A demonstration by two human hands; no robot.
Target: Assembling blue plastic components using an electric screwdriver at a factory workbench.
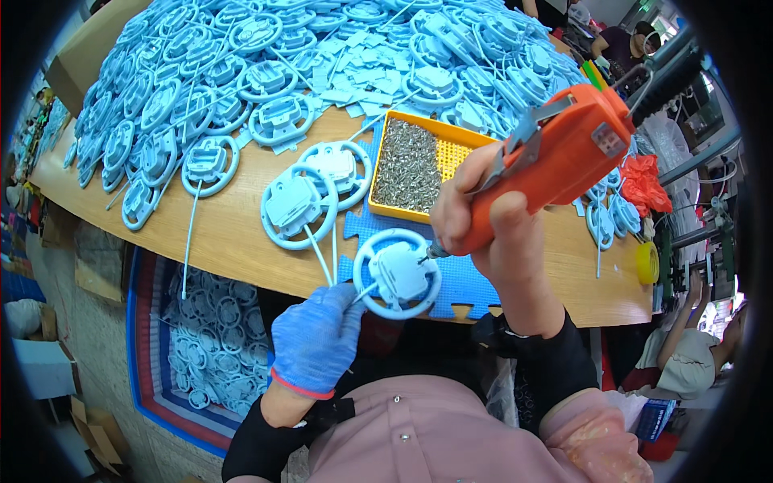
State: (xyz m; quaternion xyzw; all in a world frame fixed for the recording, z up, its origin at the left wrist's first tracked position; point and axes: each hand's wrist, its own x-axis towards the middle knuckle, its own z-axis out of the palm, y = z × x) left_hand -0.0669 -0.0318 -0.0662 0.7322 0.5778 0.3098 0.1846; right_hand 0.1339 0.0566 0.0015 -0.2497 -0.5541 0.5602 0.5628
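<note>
Well, we notice the lettering first: a small pale label (605, 138) sits on the electric screwdriver (555, 157), its marks too small for us to make out, and a blue printed carton (656, 420) stands at the lower right. Our bench is a wood-grain table (229, 241) with a curved edge, and on it lies a blue foam mat (467, 278) with interlocking edges. Around us is a crowded workroom, with one co-worker (624, 50) at the upper right and another seated person (688, 354) at the right.

Our bare right hand (501, 237) is closed around the orange screwdriver, its bit slanting down to the block of a light blue ring-shaped plastic part (403, 272); we cannot tell whether the bit sits in a screw. That part is over the mat's near edge, and our blue-gloved left hand (316, 334) pinches its thin rod. Just behind it, a yellow tray (403, 212) holds loose screws (409, 165), partly blocked from view by the right hand. Two more ring parts (291, 205) overlap to the left. A big heap of blue parts (258, 36) covers the far side, and a striped bin (143, 354) below holds others.
</note>
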